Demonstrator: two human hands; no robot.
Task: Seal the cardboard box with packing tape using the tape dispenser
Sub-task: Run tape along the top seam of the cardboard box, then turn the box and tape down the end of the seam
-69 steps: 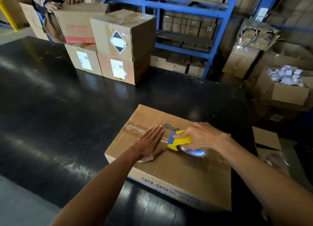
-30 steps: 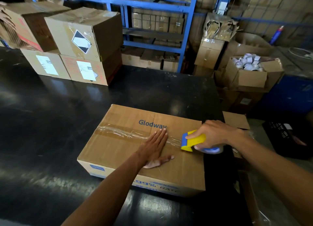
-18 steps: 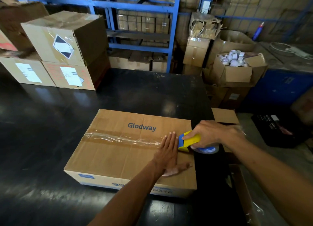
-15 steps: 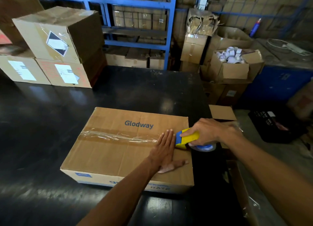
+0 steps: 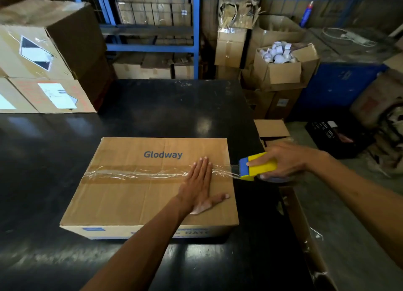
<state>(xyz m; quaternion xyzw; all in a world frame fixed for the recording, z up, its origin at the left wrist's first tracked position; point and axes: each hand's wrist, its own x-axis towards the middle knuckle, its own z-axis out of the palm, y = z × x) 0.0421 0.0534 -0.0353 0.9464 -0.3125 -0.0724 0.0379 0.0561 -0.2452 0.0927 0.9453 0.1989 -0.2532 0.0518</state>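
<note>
Cardboard box [image 5: 130,194] lying flat on black table [image 5: 152,107], flaps down, "Glodway" printed in blue on top face. Clear packing tape [image 5: 135,174] laid along centre seam from left edge to right edge, wrinkled and glossy, continuing as a free strand past right edge to tape dispenser [image 5: 258,166]. Left hand [image 5: 199,186] pressed flat, palm down, on box top near right edge, fingers together across tape line, thumb spread toward right edge; nothing gripped. Right hand [image 5: 283,160] closed around yellow body of dispenser, blue front edge facing box, blue roll partly visible beneath palm. Dispenser held just beyond right edge of box, off cardboard, above table edge. Stacked cartons [image 5: 50,57] with white labels at far left of table, well apart from box. Blue shelving [image 5: 152,17] behind table, loaded with small cartons. Open carton of white rolls [image 5: 281,61] on floor stack at right, beside blue cabinet [image 5: 340,83]. Black crate [image 5: 331,135] on floor further right.
</note>
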